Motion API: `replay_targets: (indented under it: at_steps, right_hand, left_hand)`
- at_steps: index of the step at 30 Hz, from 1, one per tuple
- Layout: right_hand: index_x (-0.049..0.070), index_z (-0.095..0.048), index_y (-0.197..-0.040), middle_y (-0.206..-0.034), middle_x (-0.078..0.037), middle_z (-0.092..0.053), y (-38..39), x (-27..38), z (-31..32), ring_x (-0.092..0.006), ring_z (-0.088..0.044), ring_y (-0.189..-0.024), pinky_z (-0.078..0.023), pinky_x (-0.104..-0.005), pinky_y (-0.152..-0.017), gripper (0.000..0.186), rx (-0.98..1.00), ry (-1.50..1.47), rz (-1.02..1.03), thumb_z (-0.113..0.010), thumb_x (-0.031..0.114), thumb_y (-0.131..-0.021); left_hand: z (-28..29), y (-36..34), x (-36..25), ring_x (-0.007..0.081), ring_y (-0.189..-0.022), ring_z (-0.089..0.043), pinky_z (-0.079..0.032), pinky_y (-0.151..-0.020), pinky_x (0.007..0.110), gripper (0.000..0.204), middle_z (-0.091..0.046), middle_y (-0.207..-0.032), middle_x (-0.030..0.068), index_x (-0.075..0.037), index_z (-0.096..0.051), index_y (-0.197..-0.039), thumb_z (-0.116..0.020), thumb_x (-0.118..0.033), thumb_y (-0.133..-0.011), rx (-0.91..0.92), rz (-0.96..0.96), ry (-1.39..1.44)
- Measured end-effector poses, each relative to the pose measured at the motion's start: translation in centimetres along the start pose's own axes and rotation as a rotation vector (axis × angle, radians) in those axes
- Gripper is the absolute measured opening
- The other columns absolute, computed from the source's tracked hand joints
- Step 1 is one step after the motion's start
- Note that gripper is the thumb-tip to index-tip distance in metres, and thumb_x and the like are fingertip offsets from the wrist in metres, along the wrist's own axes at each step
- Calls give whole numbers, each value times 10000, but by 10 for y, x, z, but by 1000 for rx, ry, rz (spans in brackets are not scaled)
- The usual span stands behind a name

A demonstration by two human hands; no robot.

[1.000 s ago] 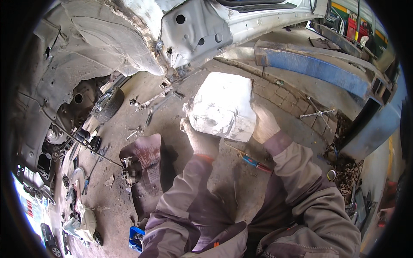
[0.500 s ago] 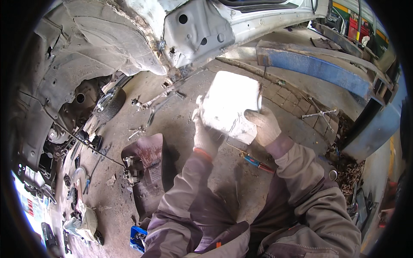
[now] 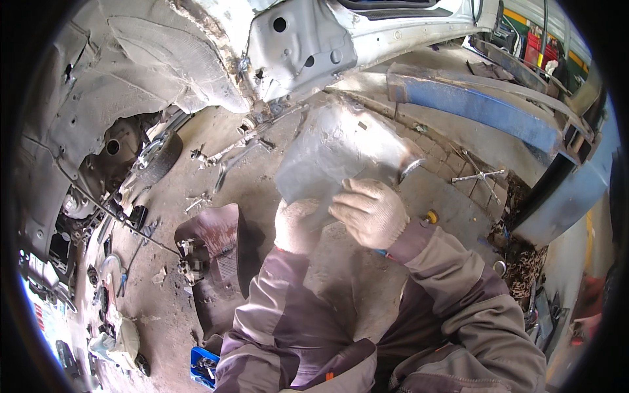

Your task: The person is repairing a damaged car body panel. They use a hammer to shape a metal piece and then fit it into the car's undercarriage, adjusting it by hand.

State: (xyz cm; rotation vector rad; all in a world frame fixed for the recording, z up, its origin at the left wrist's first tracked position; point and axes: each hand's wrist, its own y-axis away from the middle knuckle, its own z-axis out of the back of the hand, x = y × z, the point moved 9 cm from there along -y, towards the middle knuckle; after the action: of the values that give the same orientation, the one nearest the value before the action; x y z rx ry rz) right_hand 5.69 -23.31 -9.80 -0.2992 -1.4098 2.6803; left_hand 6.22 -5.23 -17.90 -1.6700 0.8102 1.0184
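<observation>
A bent, silvery sheet-metal panel is held in front of me, its bright face showing and a small slot near its far edge. My left hand, in a pale knitted work glove, is closed on the panel's near left edge. The gloved fingers of my right hand curl over the near edge farther right; the thumb is not clearly seen. Under my right wrist, most of a blue-handled tool is hidden, and a yellow round piece shows beside the sleeve.
A white car body with a bare wheel arch stands ahead. A blue steel beam lies at the right, near a four-way lug wrench. On the floor are a rusty curved panel, a wheel and a blue box.
The metal panel has tilted and turned, so its slotted, shaped face now shows. Both hands have moved to its near edge, the right one shifting left and downward.
</observation>
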Motion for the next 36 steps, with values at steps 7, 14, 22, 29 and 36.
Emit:
replay_targets:
  at_steps: [7, 14, 22, 29, 36]
  right_hand:
    - [126, -791, -1079, -1095, -44, -720, -3, 30, 33, -303, -715, -1042, -597, -442, -819, 403, -40, -189, 109, -805, 182, -681]
    - [93, -760, -993, -1015, -50, -757, 29, 24, 79, -302, -729, -1019, -599, -409, -829, 361, -73, -242, -70, -774, 28, -638]
    - [-4, -735, -1115, -982, -185, -759, 325, -65, 182, -347, -742, -911, -586, -408, -848, 254, -432, 238, -1354, -687, 129, -904]
    - [29, -769, -1134, -1032, -242, -771, 640, -7, 121, -350, -774, -893, -598, -444, -757, 283, 491, 340, -1807, -689, 186, -913]
    - [-2, -760, -1193, -1161, -258, -750, 685, 103, -6, -385, -700, -1203, -569, -438, -951, 756, 504, -63, -2529, -763, 647, -804]
  left_hand:
    - [19, -9, 10, 293, -1081, -689, -596, -936, 454, 456, -695, -1169, 125, -38, -627, -1312, -686, -85, -863, -166, 10, 179]
    - [-6, -4, -3, 303, -1114, -678, -577, -972, 452, 558, -682, -1236, 135, -32, -602, -1378, -773, -155, -862, -148, 263, 398]
    - [11, -3, 17, 219, -1049, -682, -598, -789, 327, 475, -682, -1308, 141, -61, -565, -1498, -604, -224, -1054, -189, 200, 239]
    - [-12, -5, 41, 87, -699, -594, -443, -490, 193, 432, -722, -1132, 102, -81, -613, -1459, -577, -297, -1086, -9, 386, 524]
    - [-113, 6, 31, 193, -1071, -722, -618, -849, 295, 447, -717, -1287, 92, -28, -655, -1390, -679, -295, -1032, -50, 369, 515]
